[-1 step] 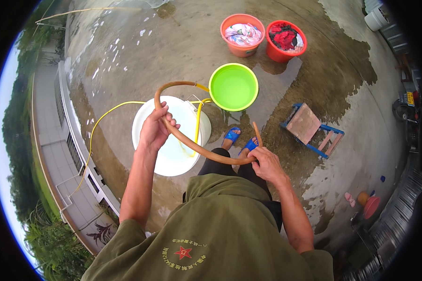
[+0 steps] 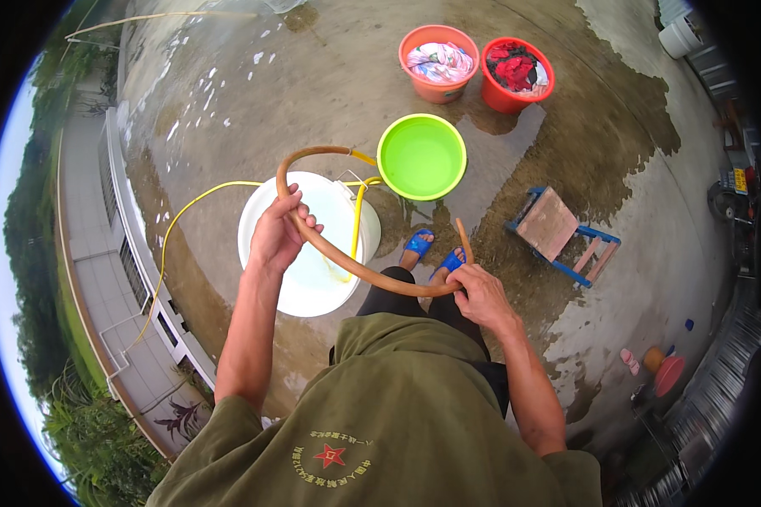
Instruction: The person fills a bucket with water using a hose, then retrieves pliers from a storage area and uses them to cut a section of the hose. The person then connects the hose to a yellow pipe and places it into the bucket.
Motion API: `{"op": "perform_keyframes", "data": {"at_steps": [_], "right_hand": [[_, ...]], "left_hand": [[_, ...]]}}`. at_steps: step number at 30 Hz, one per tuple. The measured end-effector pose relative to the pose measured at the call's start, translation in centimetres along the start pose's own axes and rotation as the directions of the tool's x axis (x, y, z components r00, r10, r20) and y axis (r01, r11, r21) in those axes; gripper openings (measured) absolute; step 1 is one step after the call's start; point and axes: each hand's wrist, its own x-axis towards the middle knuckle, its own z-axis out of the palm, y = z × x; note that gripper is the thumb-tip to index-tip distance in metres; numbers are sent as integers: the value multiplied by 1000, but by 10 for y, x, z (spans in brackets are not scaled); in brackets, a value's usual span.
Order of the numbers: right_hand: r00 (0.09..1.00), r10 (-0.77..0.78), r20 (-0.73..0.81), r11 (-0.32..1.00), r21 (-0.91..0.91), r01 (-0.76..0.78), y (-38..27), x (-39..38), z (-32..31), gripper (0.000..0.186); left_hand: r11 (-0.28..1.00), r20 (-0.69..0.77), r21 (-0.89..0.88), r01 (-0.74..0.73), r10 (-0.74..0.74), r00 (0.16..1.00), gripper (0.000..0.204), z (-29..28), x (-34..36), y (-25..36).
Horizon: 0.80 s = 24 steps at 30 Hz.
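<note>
A brown hose [image 2: 366, 273] bends in a wide loop between my hands and joins a yellow hose [image 2: 364, 158] at its far end. Closed round the brown hose, my left hand [image 2: 282, 226] is above a large white bucket [image 2: 262, 291] of pale water. My right hand [image 2: 479, 296] grips the hose farther along, in front of my legs, and a short end of it sticks up past the fingers. Part of the yellow hose hangs over the bucket's rim into the water. A green basin [image 2: 423, 157] with water in it stands just beyond the bucket.
Two red buckets of clothes, one lighter [image 2: 439, 91] and one brighter [image 2: 509, 101], stand at the far side. A wooden stool with a blue frame [image 2: 547, 223] is on the right. Wet concrete [image 2: 313, 93] surrounds my blue slippers [image 2: 418, 244]; a low wall runs along the left.
</note>
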Motion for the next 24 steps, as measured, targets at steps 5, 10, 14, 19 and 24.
{"op": "perform_keyframes", "data": {"at_steps": [5,10,14,19,24], "right_hand": [[999,-30,13,999,-19,30,-7,4,-6,20],[998,-60,16,998,-9,60,-8,-1,-9,20],[998,-52,36,999,-15,52,-10,-5,-11,19],[996,-45,72,999,-19,46,-11,-14,-17,19],[992,-48,119,998,-39,53,-13,-22,-17,19]], "left_hand": [[999,-34,-39,-36,34,999,28,-7,-27,2],[997,-38,-45,-63,61,997,14,-10,-55,2],[996,-26,-30,-89,88,996,17,-14,-76,1],[990,2,12,-143,143,990,24,-9,-88,-7],[985,21,-1,-174,173,985,21,-7,-100,-11]]}}
